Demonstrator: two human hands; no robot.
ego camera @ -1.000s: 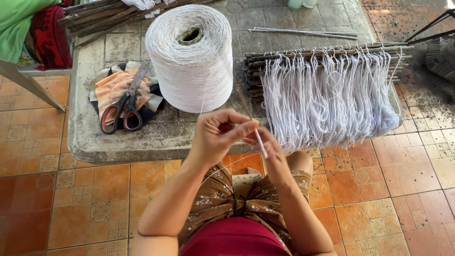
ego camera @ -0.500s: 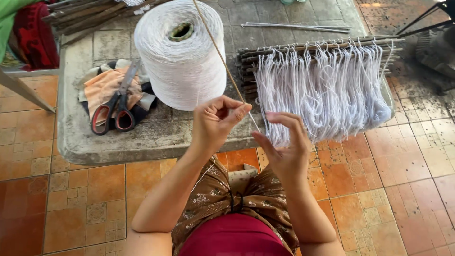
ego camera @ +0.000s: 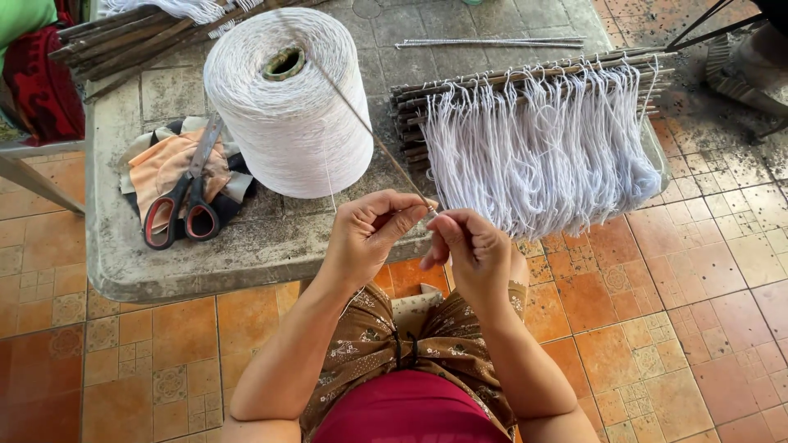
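My left hand (ego camera: 369,234) pinches the near end of a thin wooden stick (ego camera: 361,123) that slants up and away over the big cone of white thread (ego camera: 287,102). My right hand (ego camera: 468,250) is closed at the same stick end, fingertips meeting the left hand's; a strand of white thread runs from the cone toward my hands. Both hands hover just past the front edge of the low stone table (ego camera: 246,254), above my lap.
A stack of sticks hung with white thread loops (ego camera: 533,139) lies on the table's right. Red-handled scissors (ego camera: 185,201) rest on cloth scraps (ego camera: 156,168) at the left. More sticks (ego camera: 131,37) lie at the back left. Orange tiled floor surrounds the table.
My right hand, open half a second ago, has closed back onto the stick's near end. The stick's far end has swung from upright toward the left, over the cone.
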